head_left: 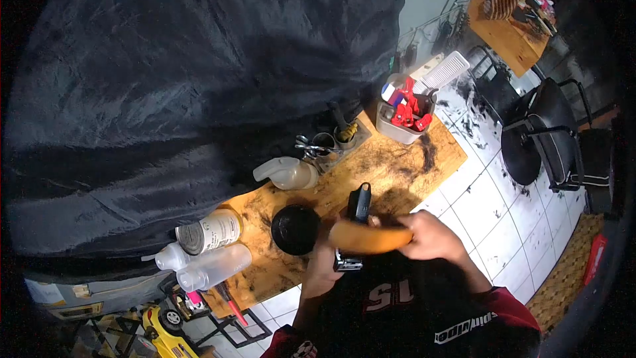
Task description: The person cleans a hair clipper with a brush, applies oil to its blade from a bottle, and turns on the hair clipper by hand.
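Head view: left hand [322, 265] clamped on a black handheld clipper with a silver blade [360, 207], fingers partly hidden; right hand [432, 237] pinched on the right end of an orange-brown elongated tool [371, 237], blurred, type can't be told. Tool crosses in front of the clipper; can't tell if they touch. Both held above the near long edge of the brown wooden surface [371, 159], about mid-length. Black round bowl [295, 229] on the surface, just left of the left hand. Far long edge: translucent bottle with a pale angled top [291, 174], then silver scissors [307, 146] by a dark holder. Far right corner: pale grey plastic bin [396, 127] of red clips [414, 103], white wide comb [447, 71] at its rim, can't tell if inside. Left end: pale cylindrical container with printed label [218, 230], clear plastic bottle [222, 264] near it. Dark hair clippings [427, 152] scattered on the surface. Black padded chair [553, 129] on white floor tiles [493, 209], beyond the right end.
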### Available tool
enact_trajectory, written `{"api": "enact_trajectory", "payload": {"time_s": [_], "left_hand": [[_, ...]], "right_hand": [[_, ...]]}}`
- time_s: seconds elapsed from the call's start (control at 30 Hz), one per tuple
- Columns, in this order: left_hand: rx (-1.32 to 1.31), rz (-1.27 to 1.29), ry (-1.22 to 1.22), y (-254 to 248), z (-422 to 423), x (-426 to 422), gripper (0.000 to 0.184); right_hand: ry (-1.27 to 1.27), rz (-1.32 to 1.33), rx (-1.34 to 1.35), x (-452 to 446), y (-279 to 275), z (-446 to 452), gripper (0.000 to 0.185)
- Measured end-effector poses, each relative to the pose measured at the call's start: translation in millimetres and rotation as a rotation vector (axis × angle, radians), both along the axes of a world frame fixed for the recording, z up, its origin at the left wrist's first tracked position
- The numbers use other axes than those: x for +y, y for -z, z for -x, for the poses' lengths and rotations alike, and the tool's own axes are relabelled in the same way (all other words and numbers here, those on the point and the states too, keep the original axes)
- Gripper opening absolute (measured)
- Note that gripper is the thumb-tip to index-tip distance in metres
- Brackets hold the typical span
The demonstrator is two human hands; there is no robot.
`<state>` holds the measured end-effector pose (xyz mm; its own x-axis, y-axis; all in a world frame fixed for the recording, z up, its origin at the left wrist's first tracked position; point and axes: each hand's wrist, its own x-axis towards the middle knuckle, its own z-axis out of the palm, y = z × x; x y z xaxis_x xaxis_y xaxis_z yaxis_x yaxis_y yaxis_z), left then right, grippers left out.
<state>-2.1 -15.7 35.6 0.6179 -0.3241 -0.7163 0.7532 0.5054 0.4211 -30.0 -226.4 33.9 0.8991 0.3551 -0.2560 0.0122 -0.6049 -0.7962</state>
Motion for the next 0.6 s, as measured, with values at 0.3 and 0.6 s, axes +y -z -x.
{"api": "enact_trajectory", "payload": {"time_s": [0.3,0.6], "left_hand": [[-0.318,0.234,0.221,16,-8,10,0.037],[-0.731,-0.024,0.346,42,0,18,0.041]], "right_hand": [[0.229,-0.117,0.083,-23,-12,-3,0.033],[-0.028,0.038,0.165,-13,-10,-9,0.039]]}}
